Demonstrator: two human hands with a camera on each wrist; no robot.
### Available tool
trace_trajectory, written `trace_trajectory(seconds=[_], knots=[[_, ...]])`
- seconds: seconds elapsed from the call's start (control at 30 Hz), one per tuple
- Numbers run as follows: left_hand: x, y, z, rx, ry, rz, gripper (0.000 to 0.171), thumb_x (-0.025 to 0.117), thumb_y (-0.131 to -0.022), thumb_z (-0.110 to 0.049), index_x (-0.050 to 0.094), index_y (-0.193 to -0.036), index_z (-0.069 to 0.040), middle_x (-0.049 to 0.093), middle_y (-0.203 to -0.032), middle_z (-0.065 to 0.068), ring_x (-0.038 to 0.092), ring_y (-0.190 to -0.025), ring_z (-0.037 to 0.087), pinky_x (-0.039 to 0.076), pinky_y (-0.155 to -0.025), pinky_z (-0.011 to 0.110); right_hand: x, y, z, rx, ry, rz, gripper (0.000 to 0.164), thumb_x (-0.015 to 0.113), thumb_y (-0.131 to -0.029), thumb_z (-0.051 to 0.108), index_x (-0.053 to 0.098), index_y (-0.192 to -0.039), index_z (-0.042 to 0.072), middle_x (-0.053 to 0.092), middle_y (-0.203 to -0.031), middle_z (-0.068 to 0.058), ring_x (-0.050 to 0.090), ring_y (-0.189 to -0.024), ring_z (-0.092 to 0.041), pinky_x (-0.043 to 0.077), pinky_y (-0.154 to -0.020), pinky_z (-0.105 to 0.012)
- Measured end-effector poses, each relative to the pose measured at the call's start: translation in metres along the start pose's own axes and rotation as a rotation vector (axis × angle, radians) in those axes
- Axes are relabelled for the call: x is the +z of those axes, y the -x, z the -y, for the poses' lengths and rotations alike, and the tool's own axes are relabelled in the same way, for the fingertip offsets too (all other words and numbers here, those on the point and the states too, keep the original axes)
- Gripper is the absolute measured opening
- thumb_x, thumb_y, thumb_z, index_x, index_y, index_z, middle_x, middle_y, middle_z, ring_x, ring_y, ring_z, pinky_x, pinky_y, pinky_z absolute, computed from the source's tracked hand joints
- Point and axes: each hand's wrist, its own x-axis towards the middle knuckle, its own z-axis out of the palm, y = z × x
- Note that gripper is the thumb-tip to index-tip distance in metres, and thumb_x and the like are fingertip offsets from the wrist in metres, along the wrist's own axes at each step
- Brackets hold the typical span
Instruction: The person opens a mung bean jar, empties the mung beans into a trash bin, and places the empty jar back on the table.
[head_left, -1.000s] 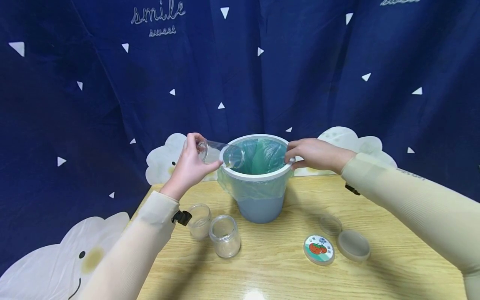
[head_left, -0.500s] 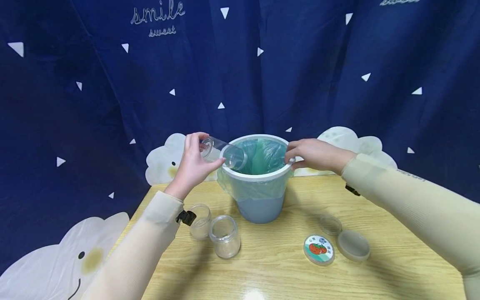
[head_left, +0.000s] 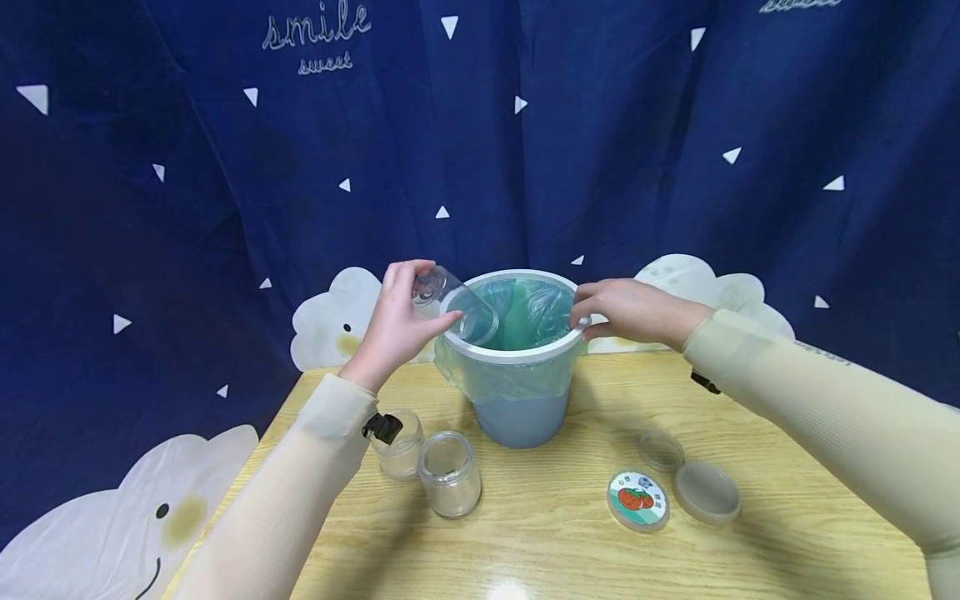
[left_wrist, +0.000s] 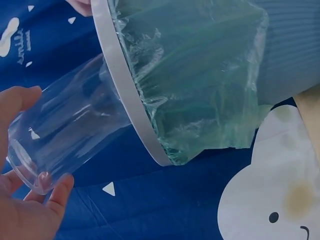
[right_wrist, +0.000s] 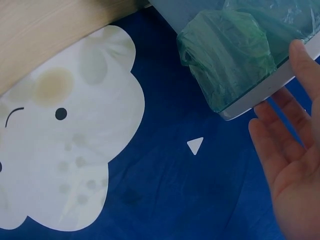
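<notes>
My left hand (head_left: 397, 325) grips a clear jar (head_left: 457, 304) by its base end, fingers and thumb around it. The jar tips down to the right, its mouth inside the rim of a blue-grey trash bin (head_left: 520, 419). In the left wrist view, the jar (left_wrist: 75, 120) looks see-through, with no contents showing. A thin green bag (head_left: 502, 375) lines the bin and folds over its outside. Across from the jar, my right hand (head_left: 630, 310) pinches the white rim, thumb outside and fingers inside, as the right wrist view shows along the rim (right_wrist: 265, 92).
Two clear open jars, one nearer (head_left: 453, 487) and one behind it (head_left: 401, 458), stand left of the bin on the wooden table (head_left: 540, 542). To the right lie a tomato-printed lid (head_left: 637, 500) and two plain lids (head_left: 707, 493). A blue curtain (head_left: 480, 150) hangs behind.
The left hand has moved slightly right and up at the base, tilting the jar more steeply with its mouth further into the bin. The right hand stays on the rim.
</notes>
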Motion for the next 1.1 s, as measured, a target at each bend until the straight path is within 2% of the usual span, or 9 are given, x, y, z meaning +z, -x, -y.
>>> trace_trajectory(seconds=[0.3, 0.6, 0.87, 1.1], knots=[[0.004, -0.009, -0.009, -0.014, -0.012, 0.057, 0.074, 0.087, -0.082, -0.018, 0.051, -0.146, -0.006, 0.045, -0.143, 0.015, 0.053, -0.121, 0.031, 0.048, -0.107, 0.042, 0.001, 0.001, -0.002, 0.003, 0.001, -0.002, 0.016, 0.085, -0.082, 0.013, 0.074, -0.091, 0.019, 0.069, -0.098, 0.000, 0.067, -0.087, -0.020, 0.057, -0.079, -0.037], [0.013, -0.019, -0.016, 0.023, -0.045, 0.103, 0.074, 0.087, -0.082, -0.019, 0.052, -0.146, -0.006, 0.047, -0.142, 0.013, 0.050, -0.126, 0.030, 0.047, -0.109, 0.043, 0.003, 0.001, -0.003, 0.006, 0.015, -0.002, 0.016, 0.085, -0.082, 0.014, 0.075, -0.092, 0.019, 0.070, -0.099, 0.000, 0.068, -0.089, -0.021, 0.057, -0.081, -0.038], [0.017, -0.020, -0.018, 0.038, -0.059, 0.098, 0.075, 0.088, -0.081, -0.019, 0.052, -0.145, -0.006, 0.047, -0.142, 0.012, 0.048, -0.126, 0.031, 0.046, -0.108, 0.043, 0.003, 0.001, -0.003, 0.014, 0.020, -0.002, 0.016, 0.085, -0.082, 0.014, 0.075, -0.093, 0.019, 0.070, -0.100, -0.001, 0.068, -0.090, -0.021, 0.057, -0.082, -0.038], [0.016, -0.017, -0.017, -0.014, -0.046, 0.081, 0.085, 0.088, -0.082, -0.024, 0.044, -0.152, -0.009, 0.043, -0.141, 0.013, 0.048, -0.127, 0.029, 0.046, -0.109, 0.044, 0.003, 0.001, -0.003, 0.017, 0.025, -0.006, 0.016, 0.085, -0.083, 0.015, 0.075, -0.094, 0.019, 0.070, -0.100, 0.000, 0.068, -0.089, -0.020, 0.057, -0.081, -0.038]])
